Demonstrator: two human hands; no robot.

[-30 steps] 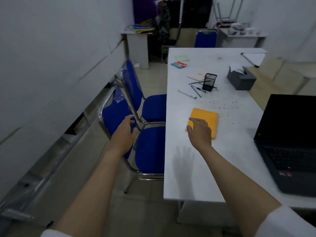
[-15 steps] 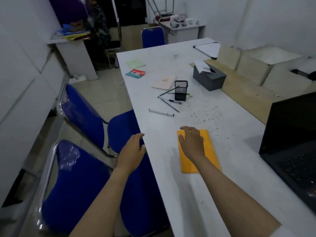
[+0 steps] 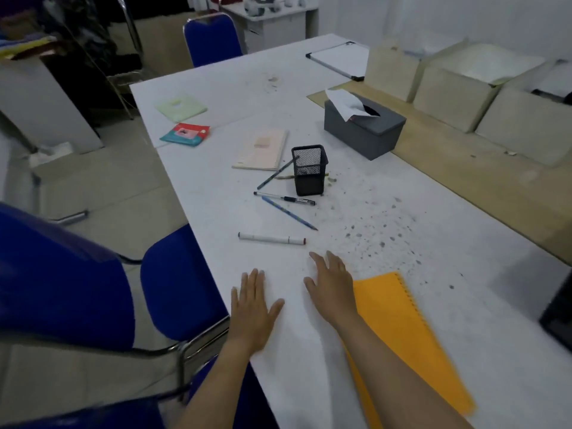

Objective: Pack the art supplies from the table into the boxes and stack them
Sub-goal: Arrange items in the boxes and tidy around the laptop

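Note:
A white marker (image 3: 271,239) lies on the white table (image 3: 309,351) just beyond my hands. Further on lie a blue pencil (image 3: 289,212), a black pen (image 3: 284,198) and another pencil (image 3: 277,174) beside a black mesh pen holder (image 3: 309,169). A beige notepad (image 3: 261,149) sits behind them. An orange spiral notebook (image 3: 399,329) lies near me, partly under my right arm. My left hand (image 3: 252,308) rests flat near the table's left edge, fingers straight. My right hand (image 3: 331,284) hovers with spread fingers left of the notebook's top corner. Cream boxes (image 3: 448,97) stand at the far right.
A grey tissue box (image 3: 365,128) stands beyond the pen holder, a small whiteboard (image 3: 339,60) further back. A red-teal packet (image 3: 185,134) and a pale green pad (image 3: 181,107) lie at the far left. Blue chairs (image 3: 173,289) line the left edge. A laptop corner (image 3: 560,317) shows at right.
The view has swung closer over the table. My left hand moved from the chair side onto the table. My right hand slid off the orange notebook to its left.

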